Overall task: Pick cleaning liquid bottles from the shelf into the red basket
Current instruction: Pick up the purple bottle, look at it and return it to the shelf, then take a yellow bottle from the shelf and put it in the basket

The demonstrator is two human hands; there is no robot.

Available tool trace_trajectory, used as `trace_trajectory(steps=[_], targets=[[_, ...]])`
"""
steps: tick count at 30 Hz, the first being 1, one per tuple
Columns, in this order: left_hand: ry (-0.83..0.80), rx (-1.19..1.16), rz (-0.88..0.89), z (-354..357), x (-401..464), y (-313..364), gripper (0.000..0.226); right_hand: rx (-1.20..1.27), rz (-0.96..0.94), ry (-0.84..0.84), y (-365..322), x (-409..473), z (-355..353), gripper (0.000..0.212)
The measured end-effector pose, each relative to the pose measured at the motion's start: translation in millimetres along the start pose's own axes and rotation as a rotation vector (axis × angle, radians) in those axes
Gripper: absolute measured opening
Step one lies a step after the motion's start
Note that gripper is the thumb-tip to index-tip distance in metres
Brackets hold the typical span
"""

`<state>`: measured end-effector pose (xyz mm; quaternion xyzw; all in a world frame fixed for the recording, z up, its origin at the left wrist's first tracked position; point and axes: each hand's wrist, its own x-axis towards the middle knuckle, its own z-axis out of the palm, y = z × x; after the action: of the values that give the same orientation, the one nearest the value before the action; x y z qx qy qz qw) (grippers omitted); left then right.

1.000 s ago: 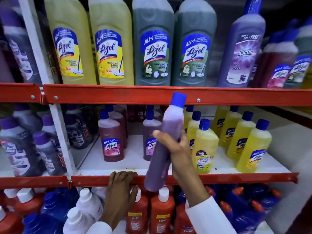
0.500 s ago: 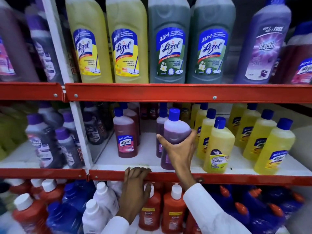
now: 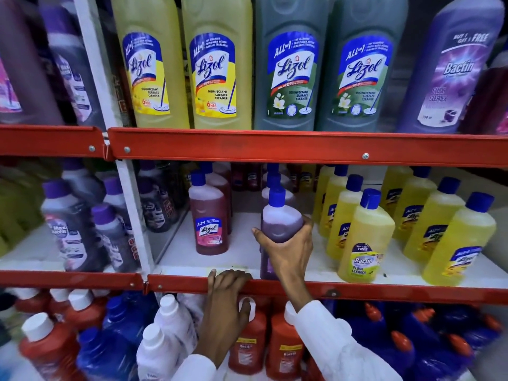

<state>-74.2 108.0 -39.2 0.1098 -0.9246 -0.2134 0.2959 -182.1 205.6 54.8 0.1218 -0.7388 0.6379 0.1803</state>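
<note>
- Head view, centre of the frame: the right hand (image 3: 286, 248) is wrapped around the middle of a purple bottle (image 3: 279, 224) with a blue cap, thumb on the left, fingers curling round the right side. The palm covers the bottle's label.
- The purple bottle stands upright near the front edge of the middle shelf (image 3: 242, 259); its base is partly hidden behind the wrist and the shelf's red front rail (image 3: 357, 291).
- Just below and to the left, the left hand (image 3: 228, 298) has its fingers hooked over that red rail, holding no bottle. Its wrist overlaps an orange-red bottle (image 3: 247, 342) on the bottom shelf.
- Both white sleeves are cut off by the lower edge of the frame.
- Left of the held bottle, apart from it, stands a reddish-pink Lizol bottle (image 3: 210, 224). More bottles behind it are in shadow and hard to make out.
- Right of centre are rows of yellow bottles (image 3: 365, 237); the nearest is labelled Bactin floor cleaner.
- Across the top shelf: two large yellow Lizol bottles (image 3: 181, 72), two grey-green ones (image 3: 327, 72) and a purple Bactin bottle (image 3: 453, 75), all with tops cut off by the upper edge.
- Far left and lower corners are blurred; labels there cannot be read.
- No red basket is in view.
</note>
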Motion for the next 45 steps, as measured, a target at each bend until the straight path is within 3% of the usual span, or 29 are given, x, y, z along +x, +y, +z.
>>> trace_trajectory(steps=[6,11,14,18,21,23,27,34,39,41,45], targets=[[-0.004,0.026,0.01,1.5,-1.3,-0.1,0.046,0.0,-0.018,-0.029,2.9,-2.0,-2.8,0.102],[-0.052,0.203,0.012,-1.1,-3.4,10.7,0.05,-0.02,-0.082,-0.078,11.7,-6.8,-32.0,0.1],[-0.023,0.196,0.05,-1.1,-5.0,37.1,0.048,-0.051,-0.163,-0.023,29.8,-11.4,-70.6,0.077],[-0.025,0.085,0.174,20.3,-4.6,81.3,0.043,-0.046,-0.173,0.22,56.5,-4.9,-118.5,0.049],[-0.05,0.036,0.246,43.2,0.4,109.9,0.043,-0.143,-0.11,0.324,74.0,8.5,-138.4,0.058],[-0.063,0.039,0.261,55.7,5.9,124.1,0.048,-0.24,-0.068,0.321,83.1,21.0,-144.2,0.076],[-0.117,0.146,0.248,75.5,15.7,142.2,0.057,-0.277,0.008,0.143,85.3,49.5,-141.6,0.107],[-0.14,-0.062,0.091,80.4,14.9,149.0,0.062,-0.039,0.085,-0.016,81.9,78.3,-144.5,0.09],[-0.127,-0.134,0.054,82.4,18.0,148.3,0.061,0.389,0.053,-0.128,54.1,83.9,-174.5,0.068],[-0.123,-0.147,0.046,83.6,17.9,148.7,0.061,0.615,0.001,-0.328,42.2,89.0,-191.1,0.06],[-0.104,-0.164,0.055,84.7,19.8,147.6,0.059,1.224,0.117,-0.883,21.8,91.7,-212.0,0.07]])
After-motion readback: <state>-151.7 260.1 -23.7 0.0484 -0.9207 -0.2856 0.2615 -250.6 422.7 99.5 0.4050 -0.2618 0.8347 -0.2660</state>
